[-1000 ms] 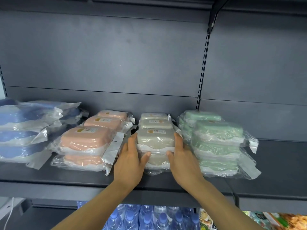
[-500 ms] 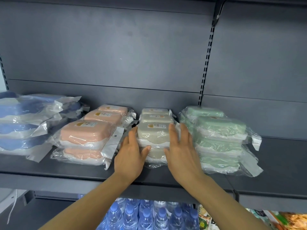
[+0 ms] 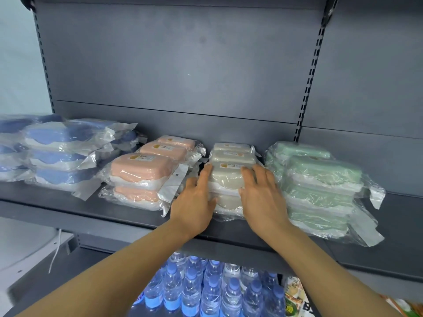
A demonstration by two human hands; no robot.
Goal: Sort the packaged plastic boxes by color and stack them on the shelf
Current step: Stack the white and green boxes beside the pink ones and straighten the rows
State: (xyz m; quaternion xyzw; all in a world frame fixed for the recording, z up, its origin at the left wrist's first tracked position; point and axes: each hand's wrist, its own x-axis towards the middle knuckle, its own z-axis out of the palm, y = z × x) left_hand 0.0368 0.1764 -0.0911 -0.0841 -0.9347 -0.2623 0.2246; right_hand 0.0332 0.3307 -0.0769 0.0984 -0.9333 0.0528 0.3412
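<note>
Presently, left hand (image 3: 194, 202) lies flat, fingers extended, against the left side of the beige box stack (image 3: 229, 179); right hand (image 3: 263, 197) rests likewise, fingers straight and spread, on its right front. Neither grips anything. The beige stack stands mid-shelf (image 3: 80, 209), 2 boxes high at the front, each sealed in clear film, with further beige boxes behind. Just left: pink boxes (image 3: 142, 170), 2 high in front, more behind. Just right: green boxes (image 3: 320, 186), about 4 high. Far left: blue boxes (image 3: 59, 154), cut off by the frame edge. Box contents cannot be made out through the wrapping. Below the shelf, water bottles (image 3: 210, 291) are partly hidden by the forearms.
</note>
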